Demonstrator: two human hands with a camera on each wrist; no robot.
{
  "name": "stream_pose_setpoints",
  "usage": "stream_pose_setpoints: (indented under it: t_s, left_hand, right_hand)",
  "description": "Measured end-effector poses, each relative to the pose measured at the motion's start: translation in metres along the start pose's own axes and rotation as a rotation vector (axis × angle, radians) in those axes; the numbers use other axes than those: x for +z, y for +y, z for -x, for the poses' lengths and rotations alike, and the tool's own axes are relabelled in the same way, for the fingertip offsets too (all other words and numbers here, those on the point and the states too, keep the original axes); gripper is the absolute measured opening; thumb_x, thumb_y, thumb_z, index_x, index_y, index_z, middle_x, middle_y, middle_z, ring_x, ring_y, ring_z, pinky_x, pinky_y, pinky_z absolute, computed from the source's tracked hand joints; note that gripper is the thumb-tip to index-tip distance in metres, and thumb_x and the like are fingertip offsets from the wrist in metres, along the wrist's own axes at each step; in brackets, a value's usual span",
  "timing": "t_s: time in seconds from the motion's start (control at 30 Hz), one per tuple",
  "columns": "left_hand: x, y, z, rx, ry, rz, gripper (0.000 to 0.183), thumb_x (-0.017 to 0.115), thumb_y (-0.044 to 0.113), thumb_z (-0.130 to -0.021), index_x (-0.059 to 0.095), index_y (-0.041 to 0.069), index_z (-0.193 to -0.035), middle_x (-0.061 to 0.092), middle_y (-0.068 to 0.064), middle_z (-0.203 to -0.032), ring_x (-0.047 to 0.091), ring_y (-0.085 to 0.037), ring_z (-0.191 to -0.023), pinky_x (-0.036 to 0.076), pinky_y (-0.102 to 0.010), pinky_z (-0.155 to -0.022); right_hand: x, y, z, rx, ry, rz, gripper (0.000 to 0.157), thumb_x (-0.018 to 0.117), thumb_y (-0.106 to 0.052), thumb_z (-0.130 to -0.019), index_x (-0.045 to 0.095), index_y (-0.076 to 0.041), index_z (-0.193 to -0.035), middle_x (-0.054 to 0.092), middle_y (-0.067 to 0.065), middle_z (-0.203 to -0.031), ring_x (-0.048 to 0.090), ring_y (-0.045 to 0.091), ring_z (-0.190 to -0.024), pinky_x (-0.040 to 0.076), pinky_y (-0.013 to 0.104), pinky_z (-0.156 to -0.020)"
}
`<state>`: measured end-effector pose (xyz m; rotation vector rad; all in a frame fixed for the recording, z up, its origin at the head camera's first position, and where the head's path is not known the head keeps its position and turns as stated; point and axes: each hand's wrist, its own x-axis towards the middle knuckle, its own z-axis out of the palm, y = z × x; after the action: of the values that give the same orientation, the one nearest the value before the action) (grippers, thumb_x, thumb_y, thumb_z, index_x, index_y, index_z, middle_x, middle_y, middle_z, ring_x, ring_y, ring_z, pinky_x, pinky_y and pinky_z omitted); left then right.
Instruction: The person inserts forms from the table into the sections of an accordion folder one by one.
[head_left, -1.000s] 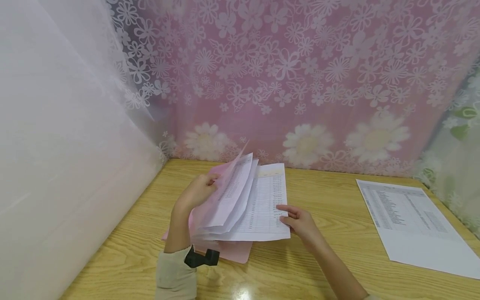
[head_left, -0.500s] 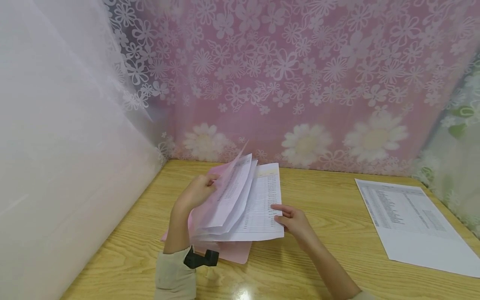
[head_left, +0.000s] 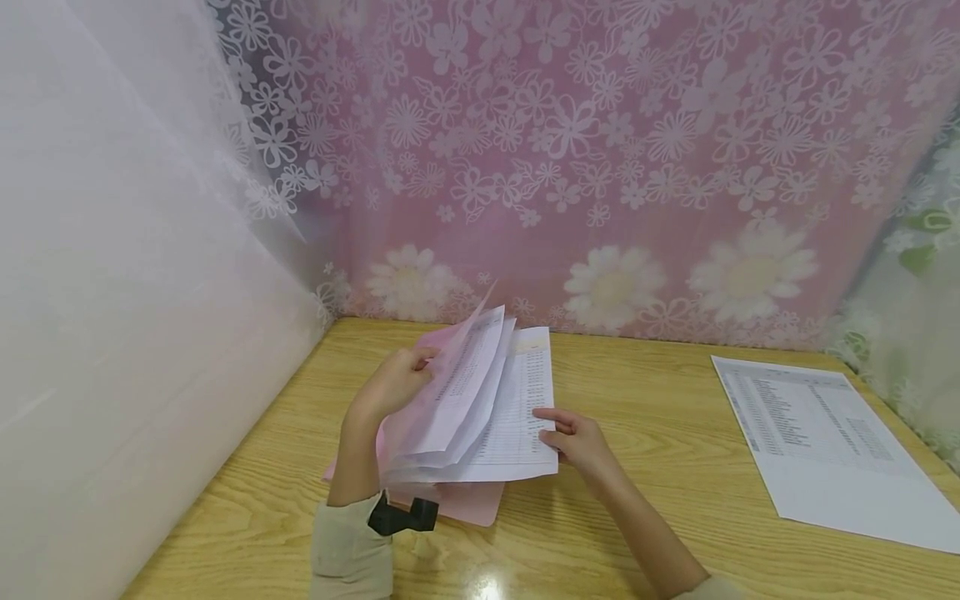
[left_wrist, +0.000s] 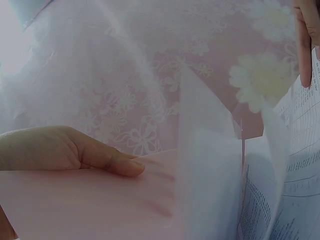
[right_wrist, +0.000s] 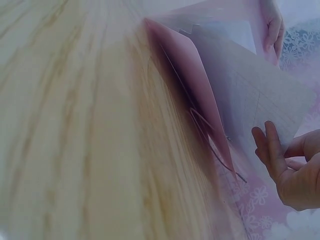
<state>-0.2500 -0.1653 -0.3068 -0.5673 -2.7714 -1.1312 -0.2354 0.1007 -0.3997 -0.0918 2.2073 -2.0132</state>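
"Where is the pink folder (head_left: 471, 504)?"

"On the desk (head_left: 637, 383), left of the middle, lying opened up, with its near right corner showing under the papers."

"And the left hand (head_left: 393, 385)?"

"On the folder's left side, holding the pink cover (left_wrist: 90, 205). The left wrist view has the thumb lying on top of it, and the other fingers show faintly through from behind."

"What does the right hand (head_left: 577, 440) do?"

"It pinches a printed sheet (head_left: 517, 417) by the right edge, toward the near end. Thumb and fingers are close together there. The sheet is covered in rows of small print, too small to read."

"Anything between the two hands?"

"A few loose leaves (head_left: 461, 400), raised and leaning at a slant, fanned out left of that sheet."

"What else is on the desk?"

"Well apart, on the right, another printed paper (head_left: 832, 450) lies flat, its near part blank."

"And around it all?"

"A pink flowered curtain (head_left: 525, 125) hangs on the far side, and a whitish curtain (head_left: 135, 292) on the left. A black device (head_left: 405, 517) sits by the cuff of the left sleeve (head_left: 351, 546)."
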Motion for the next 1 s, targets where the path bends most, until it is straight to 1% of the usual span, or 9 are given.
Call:
stream_pose_setpoints:
  t_s: [0.2,0.3,0.4,0.53,0.63,0.73,0.87,1.0]
  left_hand:
    - [0.000,0.000,0.000,0.001,0.001,-0.002,0.036,0.046,0.002,-0.089,0.054,-0.009,-0.122,0.058,-0.021,-0.113,0.051,-0.024,-0.088,0.044,-0.040,-0.078]
    - [0.000,0.001,0.000,-0.004,-0.003,0.003,0.037,0.046,0.001,-0.088,0.053,-0.009,-0.123,0.057,-0.022,-0.115,0.051,-0.024,-0.089,0.043,-0.040,-0.079]
    - [-0.001,0.001,0.000,-0.011,-0.006,0.006,0.037,0.045,0.001,-0.088,0.053,-0.009,-0.123,0.056,-0.023,-0.118,0.052,-0.025,-0.095,0.043,-0.042,-0.082]
    - [0.000,0.001,-0.001,-0.015,-0.007,0.003,0.037,0.045,0.001,-0.088,0.053,-0.008,-0.123,0.055,-0.022,-0.118,0.052,-0.025,-0.096,0.043,-0.043,-0.083]
    - [0.000,0.001,-0.001,-0.014,-0.007,-0.002,0.037,0.046,0.001,-0.088,0.053,-0.008,-0.124,0.056,-0.022,-0.118,0.052,-0.025,-0.095,0.043,-0.042,-0.082]
    - [0.000,0.000,-0.001,-0.014,-0.006,-0.003,0.037,0.046,0.001,-0.088,0.053,-0.008,-0.124,0.056,-0.022,-0.118,0.052,-0.025,-0.093,0.043,-0.041,-0.081]
    - [0.001,-0.001,-0.001,-0.012,-0.003,-0.001,0.037,0.046,0.001,-0.088,0.053,-0.009,-0.123,0.056,-0.022,-0.118,0.052,-0.025,-0.093,0.043,-0.041,-0.082]
    - [0.000,0.000,-0.001,-0.009,-0.002,-0.004,0.037,0.046,0.001,-0.088,0.053,-0.009,-0.123,0.056,-0.022,-0.117,0.052,-0.025,-0.093,0.043,-0.041,-0.082]
  right_hand:
    - [0.003,0.001,0.000,-0.006,-0.007,0.005,0.036,0.053,0.002,-0.087,0.055,0.005,-0.122,0.062,0.019,-0.109,0.061,0.022,-0.084,0.051,0.035,-0.068]
    - [0.005,0.000,0.000,-0.003,-0.011,0.002,0.036,0.053,0.002,-0.087,0.054,0.005,-0.122,0.062,0.019,-0.109,0.061,0.023,-0.085,0.051,0.035,-0.068]
    - [0.006,-0.001,0.001,-0.008,-0.015,-0.001,0.036,0.052,0.002,-0.087,0.053,0.006,-0.123,0.060,0.021,-0.111,0.062,0.024,-0.086,0.051,0.035,-0.068]
    - [0.007,-0.001,0.001,-0.016,-0.015,-0.008,0.036,0.052,0.003,-0.087,0.053,0.007,-0.123,0.060,0.022,-0.111,0.062,0.024,-0.086,0.051,0.035,-0.068]
    - [0.009,0.000,0.000,-0.013,-0.014,-0.008,0.035,0.052,0.003,-0.087,0.054,0.006,-0.122,0.061,0.021,-0.110,0.062,0.024,-0.085,0.051,0.035,-0.068]
    - [0.010,0.000,0.000,-0.010,-0.021,-0.008,0.035,0.053,0.003,-0.087,0.055,0.005,-0.122,0.061,0.019,-0.109,0.062,0.023,-0.085,0.051,0.036,-0.069]
    - [0.013,-0.001,0.000,-0.020,-0.034,-0.003,0.036,0.053,0.002,-0.087,0.054,0.006,-0.122,0.061,0.020,-0.110,0.061,0.023,-0.085,0.050,0.036,-0.070]
    - [0.016,-0.001,-0.002,-0.021,-0.024,-0.004,0.035,0.053,0.004,-0.086,0.055,0.007,-0.121,0.061,0.021,-0.109,0.060,0.021,-0.083,0.051,0.036,-0.068]
